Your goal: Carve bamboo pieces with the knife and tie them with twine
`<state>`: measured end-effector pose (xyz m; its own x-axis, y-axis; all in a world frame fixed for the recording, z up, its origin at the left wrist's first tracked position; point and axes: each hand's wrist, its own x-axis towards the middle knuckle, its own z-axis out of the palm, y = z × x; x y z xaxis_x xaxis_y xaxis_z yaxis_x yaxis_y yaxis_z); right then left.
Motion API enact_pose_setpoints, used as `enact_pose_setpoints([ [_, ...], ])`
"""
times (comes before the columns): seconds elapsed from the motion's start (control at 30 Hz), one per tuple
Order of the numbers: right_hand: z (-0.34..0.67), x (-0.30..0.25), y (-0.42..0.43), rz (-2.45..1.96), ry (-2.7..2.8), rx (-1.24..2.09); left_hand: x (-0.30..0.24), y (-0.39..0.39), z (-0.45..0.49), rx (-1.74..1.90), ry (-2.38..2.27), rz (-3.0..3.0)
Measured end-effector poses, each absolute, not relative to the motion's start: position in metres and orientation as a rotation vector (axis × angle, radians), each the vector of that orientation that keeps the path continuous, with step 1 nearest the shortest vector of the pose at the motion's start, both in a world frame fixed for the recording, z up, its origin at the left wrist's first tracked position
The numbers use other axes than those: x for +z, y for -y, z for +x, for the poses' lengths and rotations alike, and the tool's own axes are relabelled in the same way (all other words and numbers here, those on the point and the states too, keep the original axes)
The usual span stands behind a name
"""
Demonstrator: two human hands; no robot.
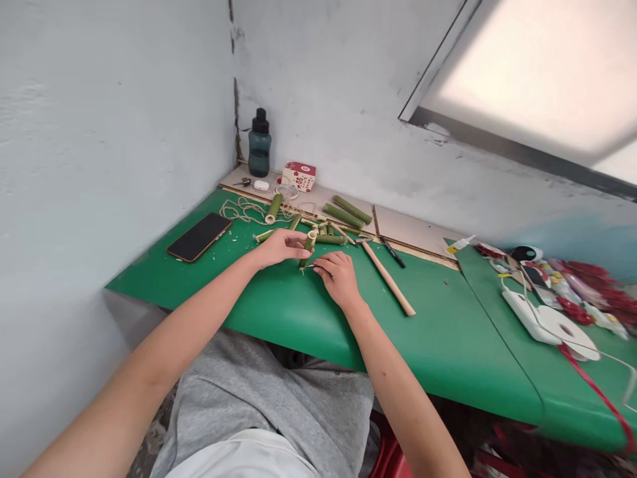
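The left hand's fingers [298, 252] are closed about a green bamboo tube [309, 247], which stands nearly upright with its top leaning slightly right and its pale open end facing up. The right hand [340, 275] has its fingers curled in a pinch on a thin, slender tool [315, 266], the tip pointing left at the foot of that tube; whether the tip touches the bamboo is too small to tell. The tube is at the middle of the green surface [279, 299], between the two hands, with a pale shaving near its lower end. Just behind the hands lie more bamboo pieces [331, 239], several of them short. To the right of these, a hammer [388, 277] lies with its wooden handle slanting toward the near right, and a black pen [393, 252] lies beside it. Farther back are two longer bamboo lengths [346, 214], side by side; to their left another tube [274, 208] lies next to loose twine [243, 209]. A dark-screened phone [200, 237] lies left of the hands. Along the wall stand a red and white box [298, 178] and a dark bottle [259, 151], with a small white case [261, 185] near them. Well apart on the right lie a white power strip [530, 317], a white roll [567, 332] and a red ribbon [597, 392]
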<state>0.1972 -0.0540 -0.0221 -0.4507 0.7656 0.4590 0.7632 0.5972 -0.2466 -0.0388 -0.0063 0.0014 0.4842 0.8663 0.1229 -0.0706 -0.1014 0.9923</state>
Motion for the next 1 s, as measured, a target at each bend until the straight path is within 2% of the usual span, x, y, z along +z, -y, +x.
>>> enact_pose_setpoints([
  [1.0,0.180,-0.021,0.054,-1.321,2.491,-0.129,0.003,0.010,-0.040,0.851,-0.698,1.427],
])
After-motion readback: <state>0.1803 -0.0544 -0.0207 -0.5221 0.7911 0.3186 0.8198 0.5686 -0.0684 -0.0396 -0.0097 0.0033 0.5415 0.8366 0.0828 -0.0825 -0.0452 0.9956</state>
